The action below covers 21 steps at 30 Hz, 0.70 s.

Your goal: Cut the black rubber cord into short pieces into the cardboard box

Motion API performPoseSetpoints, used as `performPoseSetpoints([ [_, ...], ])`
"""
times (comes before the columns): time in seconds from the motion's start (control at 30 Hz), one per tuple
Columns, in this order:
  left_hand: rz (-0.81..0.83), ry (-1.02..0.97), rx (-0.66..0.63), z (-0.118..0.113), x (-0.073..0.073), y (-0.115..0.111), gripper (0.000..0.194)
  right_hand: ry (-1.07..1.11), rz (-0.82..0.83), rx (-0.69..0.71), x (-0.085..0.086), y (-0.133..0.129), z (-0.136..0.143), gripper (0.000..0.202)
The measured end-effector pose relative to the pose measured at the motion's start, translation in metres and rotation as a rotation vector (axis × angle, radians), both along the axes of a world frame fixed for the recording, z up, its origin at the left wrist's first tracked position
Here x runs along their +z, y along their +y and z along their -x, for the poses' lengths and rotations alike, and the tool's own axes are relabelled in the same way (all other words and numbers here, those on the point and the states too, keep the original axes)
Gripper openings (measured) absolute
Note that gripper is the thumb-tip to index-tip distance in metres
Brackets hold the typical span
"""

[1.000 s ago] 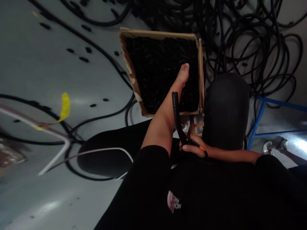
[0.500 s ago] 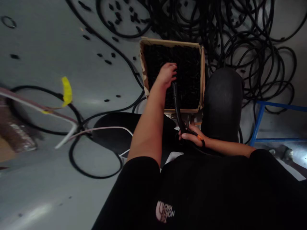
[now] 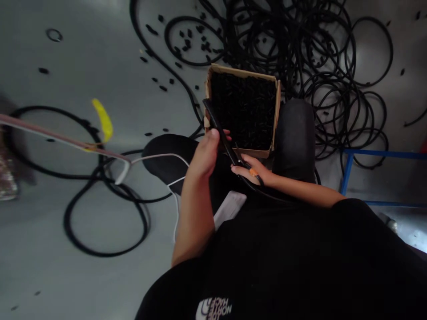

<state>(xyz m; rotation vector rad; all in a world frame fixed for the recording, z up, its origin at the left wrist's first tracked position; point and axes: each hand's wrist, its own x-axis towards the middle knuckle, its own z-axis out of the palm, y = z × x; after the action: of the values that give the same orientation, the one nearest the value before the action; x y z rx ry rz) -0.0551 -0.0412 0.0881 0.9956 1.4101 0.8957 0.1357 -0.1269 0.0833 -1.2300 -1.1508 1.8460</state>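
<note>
Probably light and springy, the ribbed black tube: nearly straight along the free end, so likely stiff over a short length and floppy over a long one. Not very fragile by the look of it, though perhaps easily dented by a hard squeeze; likely little slippery, thanks to the ribs. Best held low, just short of the near edge of the box, with a second hold partway up to steady the free end.

Tilted away to the left, with the free end by the left edge of the box. Clasped lower down in the right hand, just short of the box's near edge, together with an orange-and-black tool, probably scissors; blades too dim to make out. Curled behind the tube, at the box's near left corner, the left hand, with thumb on one side and fingertips past the other; impossible to tell whether pinching it.

Inside the box, many short black pieces. Beyond the box and to its right, tangled black hose. Left of the box, scattered bits and a yellow strip on a pale rod. Between box and black shirt, a pale slab
</note>
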Motion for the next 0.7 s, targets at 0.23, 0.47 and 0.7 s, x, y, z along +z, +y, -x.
performPoseSetpoints([
  [0.23,0.047,-0.279,0.236,-0.021,0.003,-0.033,0.052,-0.014,0.029,0.168,-0.020,0.002,-0.003,0.037],
  [0.47,-0.016,-0.309,0.514,0.008,-0.010,-0.003,0.044,-0.053,0.054,0.182,-0.030,0.008,-0.047,0.025],
  [0.7,0.044,0.091,0.092,0.008,-0.035,0.007,0.034,-0.146,0.031,0.112,-0.038,0.032,-0.098,0.025],
])
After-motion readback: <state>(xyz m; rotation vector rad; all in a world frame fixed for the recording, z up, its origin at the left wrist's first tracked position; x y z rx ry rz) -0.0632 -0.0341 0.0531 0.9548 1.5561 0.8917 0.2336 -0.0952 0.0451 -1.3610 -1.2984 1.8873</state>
